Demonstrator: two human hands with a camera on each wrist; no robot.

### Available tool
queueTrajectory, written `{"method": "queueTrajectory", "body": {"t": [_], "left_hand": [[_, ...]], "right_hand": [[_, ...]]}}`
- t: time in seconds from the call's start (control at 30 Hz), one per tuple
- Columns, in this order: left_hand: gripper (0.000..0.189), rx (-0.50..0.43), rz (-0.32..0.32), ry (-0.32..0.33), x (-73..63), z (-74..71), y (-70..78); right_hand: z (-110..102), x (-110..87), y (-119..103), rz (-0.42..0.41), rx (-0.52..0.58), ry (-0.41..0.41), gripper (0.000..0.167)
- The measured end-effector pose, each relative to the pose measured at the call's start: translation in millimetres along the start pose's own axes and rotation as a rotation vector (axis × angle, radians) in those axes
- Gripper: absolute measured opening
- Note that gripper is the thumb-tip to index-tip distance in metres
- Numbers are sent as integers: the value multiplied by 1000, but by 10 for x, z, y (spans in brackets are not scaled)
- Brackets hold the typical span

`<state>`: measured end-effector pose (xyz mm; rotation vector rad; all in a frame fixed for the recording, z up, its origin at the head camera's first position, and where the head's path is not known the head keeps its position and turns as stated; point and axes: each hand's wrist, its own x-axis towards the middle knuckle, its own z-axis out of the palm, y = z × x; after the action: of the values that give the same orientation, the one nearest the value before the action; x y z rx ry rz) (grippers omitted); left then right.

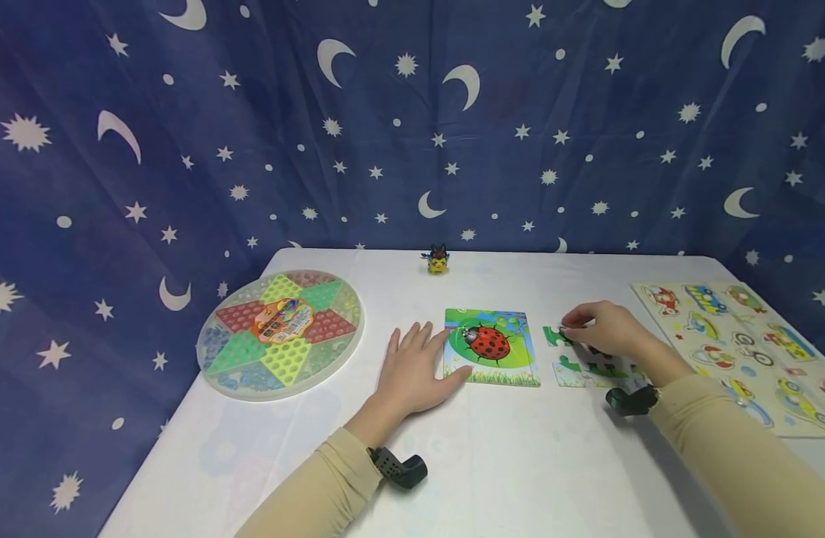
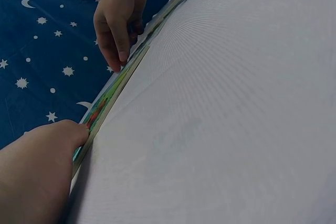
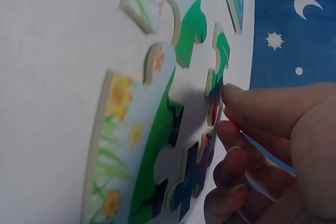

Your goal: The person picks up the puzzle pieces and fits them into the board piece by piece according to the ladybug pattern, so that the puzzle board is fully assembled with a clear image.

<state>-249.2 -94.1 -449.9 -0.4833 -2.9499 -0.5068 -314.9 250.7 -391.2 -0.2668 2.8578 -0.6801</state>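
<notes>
Clock positions are taken in the head view, with the flat, near-square ladybird picture board [image 1: 489, 347] at centre. The board lies on the white cloth-covered desk [image 1: 493, 456]; its printed face is smooth, its edge pale and wood-like.

Just beyond it at 3 to 4 o'clock are loose interlocking jigsaw pieces [image 1: 569, 373], green and floral, rigid, with rounded knobs and sockets and thick pale edges.

Hands: apart. The left hand [image 1: 415, 370] lies palm down at 9 o'clock, fingers extended, thumb over the board's edge. The right hand [image 1: 604, 329] is at 3 o'clock, thumb and fingertips pinching a dark-and-red jigsaw piece [image 3: 214, 114] — its outline is partly hidden by the fingers.

Orientation: the board's grass border faces 6 o'clock. The printed ladybird's long axis slants gently, head between 9 and 10 o'clock. The lower row of pieces runs lengthwise from 9 to 3, grass edge also toward 6.

Surroundings: a round, dimpled star-pattern game board [image 1: 281, 335] at 9 o'clock; a small yellow-and-black figurine [image 1: 437, 260] at 11; a pale board with raised vehicle shapes [image 1: 738, 351] at 3 — well apart.
</notes>
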Motion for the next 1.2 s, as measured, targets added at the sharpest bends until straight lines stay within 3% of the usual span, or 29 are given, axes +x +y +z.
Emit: {"method": "queueTrajectory", "body": {"t": [0.43,0.73,1.2], "left_hand": [[81,2,3,-1,12,17,-3],[82,5,-9,-4,5,13,-20],[82,0,-7,1,4,14,6]], "right_hand": [[-20,-43,52,-53,7,-52,43],[25,-11,22,-40,21,-33,37],[7,-28,-8,4,50,-21,43]]}}
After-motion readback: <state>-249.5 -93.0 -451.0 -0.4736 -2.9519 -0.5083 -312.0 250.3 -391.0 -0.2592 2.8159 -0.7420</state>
